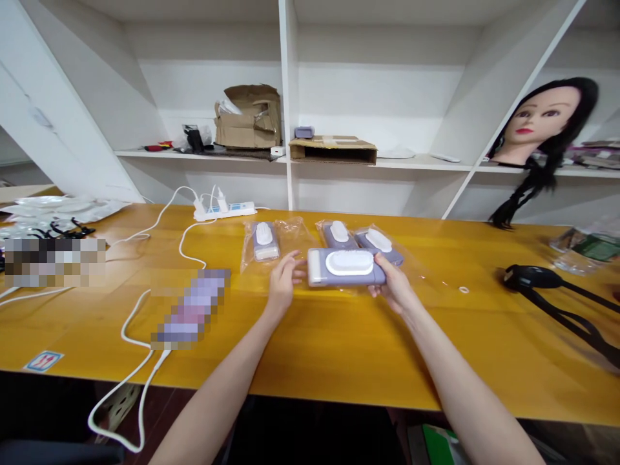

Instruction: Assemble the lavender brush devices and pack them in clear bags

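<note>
My right hand (393, 284) grips the right end of a purple-grey device (346, 266) with a white oval part on its face and a pale left end. The device is held sideways above the wooden table (339, 349). Just left of it, my left hand (285, 281) has its fingers apart and holds nothing. Behind the hands lie similar devices in clear plastic bags: one (265, 242) at the left, another (338, 234) in the middle and a third (378, 244) to the right, the latter two partly hidden by the held device.
A phone-like blurred object (194, 307) with white cables lies left, near a power strip (225, 210). At right are a black strapped item (533, 278) and a plastic bottle (593, 245). Shelves behind hold cardboard boxes (334, 150) and a mannequin head (542, 123).
</note>
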`<action>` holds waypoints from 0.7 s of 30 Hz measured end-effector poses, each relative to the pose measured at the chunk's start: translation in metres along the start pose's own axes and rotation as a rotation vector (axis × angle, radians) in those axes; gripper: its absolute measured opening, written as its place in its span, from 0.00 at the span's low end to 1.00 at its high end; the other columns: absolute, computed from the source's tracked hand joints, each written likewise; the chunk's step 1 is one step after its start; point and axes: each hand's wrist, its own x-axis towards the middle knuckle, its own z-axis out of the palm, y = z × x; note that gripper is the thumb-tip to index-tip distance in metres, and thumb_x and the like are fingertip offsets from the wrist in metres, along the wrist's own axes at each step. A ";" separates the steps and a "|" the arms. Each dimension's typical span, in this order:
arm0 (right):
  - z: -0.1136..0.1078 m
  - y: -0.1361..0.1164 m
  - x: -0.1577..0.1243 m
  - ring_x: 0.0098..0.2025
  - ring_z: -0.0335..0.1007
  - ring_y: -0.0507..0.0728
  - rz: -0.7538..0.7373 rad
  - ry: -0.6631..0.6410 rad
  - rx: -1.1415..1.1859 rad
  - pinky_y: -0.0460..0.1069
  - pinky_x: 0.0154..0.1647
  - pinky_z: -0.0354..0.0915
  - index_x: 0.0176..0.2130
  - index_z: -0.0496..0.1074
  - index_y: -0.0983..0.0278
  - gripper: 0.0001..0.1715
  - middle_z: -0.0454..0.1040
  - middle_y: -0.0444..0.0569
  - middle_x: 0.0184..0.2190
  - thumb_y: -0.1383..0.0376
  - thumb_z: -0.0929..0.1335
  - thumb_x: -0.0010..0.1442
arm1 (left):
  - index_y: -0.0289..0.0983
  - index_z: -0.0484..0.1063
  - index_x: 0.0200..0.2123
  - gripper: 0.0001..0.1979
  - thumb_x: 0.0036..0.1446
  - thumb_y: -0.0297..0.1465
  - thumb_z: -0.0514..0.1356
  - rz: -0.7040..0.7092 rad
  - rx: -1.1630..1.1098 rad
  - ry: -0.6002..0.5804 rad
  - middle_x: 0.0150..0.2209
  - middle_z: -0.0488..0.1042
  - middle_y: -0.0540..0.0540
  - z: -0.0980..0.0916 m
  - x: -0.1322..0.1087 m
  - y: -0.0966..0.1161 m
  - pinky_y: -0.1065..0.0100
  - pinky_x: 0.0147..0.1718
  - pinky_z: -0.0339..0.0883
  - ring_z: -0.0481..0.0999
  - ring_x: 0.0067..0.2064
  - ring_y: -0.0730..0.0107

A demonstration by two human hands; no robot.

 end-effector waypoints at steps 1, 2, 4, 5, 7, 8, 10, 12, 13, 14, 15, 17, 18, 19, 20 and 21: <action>0.004 0.004 -0.002 0.09 0.57 0.48 0.007 -0.017 -0.018 0.44 0.09 0.50 0.25 0.66 0.65 0.24 0.63 0.40 0.11 0.46 0.68 0.49 | 0.39 0.67 0.50 0.23 0.58 0.45 0.49 -0.069 -0.066 -0.006 0.38 0.76 0.43 0.000 -0.001 0.001 0.62 0.37 0.67 0.76 0.36 0.61; 0.009 0.009 -0.004 0.09 0.58 0.49 0.010 -0.031 -0.043 0.44 0.09 0.50 0.26 0.65 0.65 0.24 0.63 0.40 0.11 0.46 0.68 0.50 | 0.39 0.68 0.50 0.23 0.57 0.46 0.50 -0.101 -0.101 -0.011 0.36 0.75 0.44 0.001 -0.002 0.001 0.63 0.36 0.66 0.75 0.34 0.63; 0.017 0.017 -0.008 0.09 0.59 0.49 -0.016 -0.027 -0.114 0.44 0.09 0.49 0.26 0.64 0.64 0.25 0.62 0.39 0.09 0.45 0.67 0.50 | 0.38 0.72 0.41 0.20 0.56 0.46 0.52 -0.061 -0.074 0.019 0.33 0.74 0.46 0.002 -0.003 -0.001 0.66 0.37 0.64 0.73 0.35 0.65; 0.020 0.020 -0.010 0.09 0.59 0.49 -0.041 -0.020 -0.149 0.43 0.10 0.49 0.26 0.63 0.64 0.25 0.62 0.39 0.09 0.45 0.67 0.50 | 0.37 0.72 0.35 0.18 0.56 0.45 0.52 -0.020 -0.019 0.049 0.31 0.73 0.47 0.002 -0.003 -0.003 0.67 0.38 0.63 0.71 0.35 0.66; 0.025 0.023 -0.015 0.08 0.60 0.49 -0.068 -0.029 -0.207 0.43 0.09 0.48 0.26 0.62 0.64 0.25 0.63 0.39 0.09 0.45 0.66 0.51 | 0.37 0.70 0.28 0.16 0.58 0.41 0.51 0.046 0.128 0.096 0.28 0.71 0.48 0.000 -0.004 -0.005 0.68 0.39 0.60 0.69 0.34 0.67; 0.026 0.023 -0.017 0.08 0.60 0.50 -0.063 -0.050 -0.226 0.43 0.09 0.48 0.27 0.62 0.64 0.25 0.65 0.39 0.10 0.44 0.65 0.52 | 0.37 0.69 0.26 0.16 0.59 0.40 0.50 0.065 0.196 0.104 0.26 0.69 0.49 -0.001 -0.004 -0.005 0.68 0.38 0.59 0.68 0.34 0.67; 0.026 0.021 -0.022 0.08 0.61 0.50 -0.017 -0.103 -0.252 0.42 0.09 0.47 0.28 0.63 0.64 0.25 0.68 0.42 0.11 0.44 0.64 0.53 | 0.38 0.67 0.27 0.16 0.60 0.37 0.47 0.090 0.283 0.083 0.25 0.68 0.50 -0.003 -0.006 -0.003 0.67 0.38 0.58 0.67 0.33 0.67; 0.024 0.020 -0.027 0.08 0.60 0.49 0.021 -0.137 -0.249 0.42 0.08 0.47 0.29 0.63 0.65 0.25 0.68 0.43 0.12 0.45 0.64 0.54 | 0.38 0.66 0.27 0.16 0.61 0.36 0.45 0.098 0.324 0.043 0.26 0.68 0.50 -0.003 -0.008 0.001 0.67 0.38 0.58 0.67 0.34 0.67; 0.022 0.021 -0.030 0.09 0.60 0.49 0.025 -0.138 -0.231 0.41 0.07 0.47 0.29 0.64 0.65 0.24 0.68 0.43 0.12 0.46 0.65 0.53 | 0.38 0.66 0.27 0.16 0.61 0.36 0.44 0.100 0.336 0.025 0.27 0.68 0.50 -0.002 -0.010 0.002 0.67 0.38 0.58 0.67 0.34 0.67; 0.020 0.022 -0.033 0.10 0.60 0.49 0.021 -0.130 -0.204 0.41 0.07 0.48 0.29 0.64 0.65 0.24 0.68 0.43 0.12 0.47 0.66 0.52 | 0.38 0.65 0.27 0.15 0.61 0.36 0.44 0.101 0.342 0.010 0.27 0.68 0.50 0.000 -0.011 0.003 0.67 0.39 0.58 0.67 0.34 0.67; 0.018 0.024 -0.036 0.11 0.60 0.49 0.012 -0.114 -0.170 0.41 0.06 0.49 0.29 0.64 0.65 0.23 0.68 0.42 0.12 0.47 0.67 0.51 | 0.38 0.65 0.27 0.15 0.61 0.35 0.44 0.099 0.339 0.000 0.28 0.68 0.50 0.002 -0.013 0.004 0.67 0.39 0.58 0.67 0.35 0.67; 0.015 0.029 -0.042 0.13 0.61 0.50 -0.006 -0.073 -0.102 0.41 0.06 0.50 0.30 0.65 0.65 0.22 0.67 0.42 0.13 0.48 0.69 0.50 | 0.38 0.65 0.28 0.15 0.61 0.35 0.44 0.083 0.315 -0.006 0.29 0.68 0.50 0.006 -0.015 0.004 0.68 0.38 0.58 0.67 0.35 0.68; 0.013 0.032 -0.044 0.13 0.62 0.50 -0.009 -0.056 -0.078 0.41 0.06 0.50 0.30 0.65 0.65 0.22 0.67 0.42 0.14 0.49 0.69 0.50 | 0.38 0.65 0.28 0.14 0.61 0.35 0.44 0.072 0.305 -0.005 0.29 0.68 0.49 0.008 -0.016 0.004 0.68 0.38 0.58 0.67 0.35 0.68; 0.011 0.034 -0.045 0.13 0.61 0.49 -0.008 -0.045 -0.063 0.41 0.06 0.50 0.30 0.65 0.65 0.22 0.67 0.42 0.14 0.49 0.69 0.50 | 0.38 0.65 0.28 0.14 0.61 0.35 0.44 0.063 0.302 -0.007 0.29 0.68 0.49 0.009 -0.017 0.004 0.68 0.37 0.58 0.67 0.35 0.68; 0.010 0.035 -0.045 0.13 0.61 0.49 -0.001 -0.042 -0.056 0.41 0.06 0.50 0.30 0.65 0.65 0.22 0.67 0.42 0.14 0.49 0.69 0.50 | 0.38 0.64 0.28 0.14 0.61 0.35 0.44 0.058 0.310 -0.015 0.29 0.68 0.50 0.009 -0.017 0.005 0.68 0.37 0.57 0.66 0.34 0.69; 0.008 0.036 -0.045 0.12 0.60 0.49 0.012 -0.050 -0.058 0.41 0.06 0.49 0.30 0.65 0.66 0.22 0.67 0.42 0.13 0.49 0.69 0.50 | 0.38 0.64 0.28 0.14 0.61 0.35 0.44 0.056 0.327 -0.036 0.28 0.67 0.50 0.009 -0.018 0.005 0.68 0.37 0.57 0.66 0.34 0.69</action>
